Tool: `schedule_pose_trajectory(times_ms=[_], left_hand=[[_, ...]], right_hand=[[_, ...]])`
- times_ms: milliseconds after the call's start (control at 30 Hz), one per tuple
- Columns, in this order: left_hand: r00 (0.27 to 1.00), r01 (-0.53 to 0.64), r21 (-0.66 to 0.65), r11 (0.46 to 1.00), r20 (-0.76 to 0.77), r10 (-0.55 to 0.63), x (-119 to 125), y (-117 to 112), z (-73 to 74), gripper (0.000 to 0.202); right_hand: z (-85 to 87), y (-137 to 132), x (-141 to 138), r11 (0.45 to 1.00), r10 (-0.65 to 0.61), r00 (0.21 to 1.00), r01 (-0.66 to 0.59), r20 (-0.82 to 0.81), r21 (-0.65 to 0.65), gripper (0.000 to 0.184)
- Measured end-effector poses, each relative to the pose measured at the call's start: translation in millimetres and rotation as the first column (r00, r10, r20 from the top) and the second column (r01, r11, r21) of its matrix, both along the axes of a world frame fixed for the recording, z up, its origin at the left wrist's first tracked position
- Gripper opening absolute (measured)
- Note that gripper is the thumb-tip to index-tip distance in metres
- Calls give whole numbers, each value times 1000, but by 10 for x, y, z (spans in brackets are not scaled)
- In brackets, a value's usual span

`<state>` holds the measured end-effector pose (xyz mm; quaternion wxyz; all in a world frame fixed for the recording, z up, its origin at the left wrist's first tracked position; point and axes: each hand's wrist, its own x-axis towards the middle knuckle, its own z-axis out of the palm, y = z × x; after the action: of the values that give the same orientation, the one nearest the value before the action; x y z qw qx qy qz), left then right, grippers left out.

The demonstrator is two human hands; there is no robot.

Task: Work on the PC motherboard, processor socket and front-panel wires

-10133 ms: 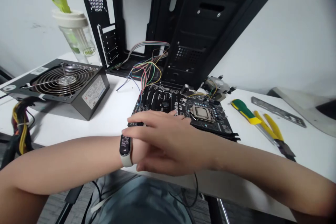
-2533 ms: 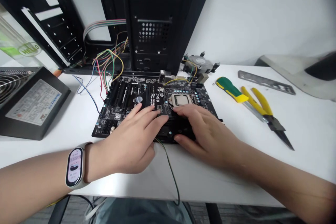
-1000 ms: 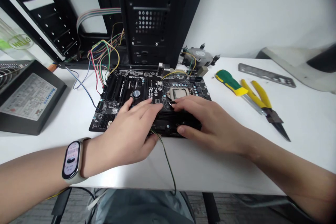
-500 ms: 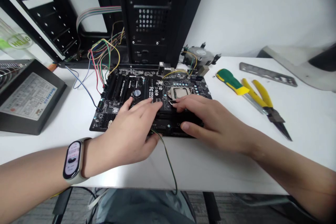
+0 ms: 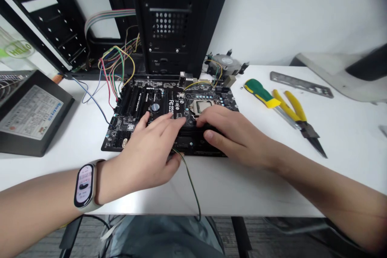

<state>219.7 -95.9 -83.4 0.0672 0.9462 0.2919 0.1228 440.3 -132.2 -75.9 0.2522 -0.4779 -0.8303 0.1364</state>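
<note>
A black motherboard (image 5: 157,125) lies flat on the white table. My left hand (image 5: 151,145) grips its front edge, fingers spread over the top and the thumb low at the edge. A square metal-topped processor (image 5: 202,107) sits in the socket towards the board's right side. At the socket's near left corner, the bent fingertips of my right hand (image 5: 232,133) are on the thin metal socket lever (image 5: 194,116), mostly hidden beneath them. My right thumb stays apart from those fingers, over the dark slots by the front edge.
Behind the board stands a black computer case (image 5: 178,56) with coloured wires (image 5: 121,60). A power supply (image 5: 39,109) lies left. At the right are a CPU cooler (image 5: 225,62), a green-yellow screwdriver (image 5: 260,90), yellow-handled pliers (image 5: 298,109) and a metal I/O plate (image 5: 302,84). A green-yellow wire (image 5: 192,185) hangs over the front edge.
My right fingertips have shifted slightly at the socket and now cover more of the lever. My left hand keeps its place on the board. The whole view has moved a little.
</note>
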Motion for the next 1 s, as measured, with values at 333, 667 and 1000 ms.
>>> schedule_pose_trajectory(times_ms=[333,667,1000], left_hand=[[1000,22,44,999,2,-22,-3,17,-22,51],[999,43,103,994,0,-43,-29,32,-59,47],[998,59,109,992,-33,-55,-28,28,-42,46]], right_hand=[[178,-82,150,989,-122,965,99,-232,-107,36],[190,108,318,863,-504,585,352,-635,-361,22],[251,79,305,796,-600,800,594,-23,-121,45]])
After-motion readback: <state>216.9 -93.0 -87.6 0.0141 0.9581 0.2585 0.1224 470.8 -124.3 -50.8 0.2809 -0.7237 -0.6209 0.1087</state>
